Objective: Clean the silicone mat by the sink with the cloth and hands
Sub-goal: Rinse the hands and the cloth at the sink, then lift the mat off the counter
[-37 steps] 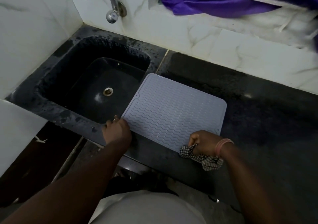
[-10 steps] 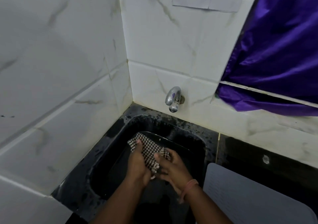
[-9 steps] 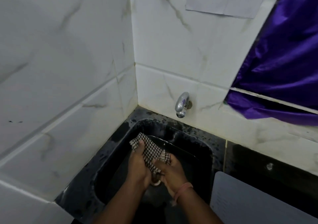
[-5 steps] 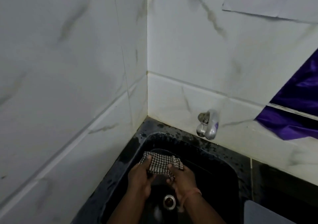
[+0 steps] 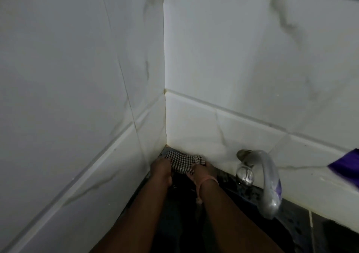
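Head: two hands, left hand (image 5: 162,170), right hand (image 5: 202,172), grip one cloth (image 5: 181,162)

Head camera looks down, close, into the tiled wall corner (image 5: 165,116) above the sink (image 5: 242,214).

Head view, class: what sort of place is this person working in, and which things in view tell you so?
Probably a kitchen or wash corner. A metal tap juts from white marble-look wall tiles over a dark wet sink, where the left hand and right hand grip a checked cloth.
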Action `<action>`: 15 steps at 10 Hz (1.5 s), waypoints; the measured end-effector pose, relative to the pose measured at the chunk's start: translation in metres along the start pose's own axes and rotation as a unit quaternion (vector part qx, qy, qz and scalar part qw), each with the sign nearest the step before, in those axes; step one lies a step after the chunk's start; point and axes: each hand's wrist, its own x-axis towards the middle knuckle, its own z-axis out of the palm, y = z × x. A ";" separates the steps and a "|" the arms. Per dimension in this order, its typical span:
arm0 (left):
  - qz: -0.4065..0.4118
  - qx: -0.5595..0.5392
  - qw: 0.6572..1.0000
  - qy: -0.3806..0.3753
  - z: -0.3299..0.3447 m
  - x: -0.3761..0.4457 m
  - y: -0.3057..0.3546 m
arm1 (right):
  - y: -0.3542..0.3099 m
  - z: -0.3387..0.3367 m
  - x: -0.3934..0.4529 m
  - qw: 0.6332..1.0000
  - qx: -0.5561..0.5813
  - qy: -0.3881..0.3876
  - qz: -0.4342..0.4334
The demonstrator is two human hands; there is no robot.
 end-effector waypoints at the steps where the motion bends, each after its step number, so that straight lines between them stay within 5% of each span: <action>1: -0.011 -0.037 0.999 -0.024 0.007 0.016 0.018 | 0.004 0.001 0.024 0.994 -0.103 -0.011 -0.032; 5: 0.140 -0.055 0.986 0.075 0.018 -0.001 -0.014 | 0.022 -0.028 0.020 0.973 -0.199 -0.001 -0.118; 6: 0.131 -0.064 0.981 0.129 0.021 -0.032 -0.029 | 0.017 -0.051 0.000 0.988 -0.128 0.013 -0.090; 8: 0.043 -0.034 0.998 -0.045 0.037 -0.101 -0.065 | 0.020 -0.076 -0.057 0.989 -0.112 0.000 -0.094; 10: 0.083 0.061 0.990 -0.098 0.045 -0.171 -0.110 | 0.024 -0.139 -0.118 0.961 -0.205 0.030 -0.185; 13: 0.023 0.213 0.955 -0.204 0.078 -0.274 -0.236 | 0.063 -0.360 -0.188 0.830 -0.489 0.133 -0.232; 14: 0.012 0.248 0.937 -0.245 0.095 -0.297 -0.274 | 0.073 -0.427 -0.210 0.821 -0.493 0.178 -0.226; 15: 0.086 0.330 0.912 -0.227 0.107 -0.306 -0.312 | 0.085 -0.481 -0.229 0.828 -0.459 0.227 -0.228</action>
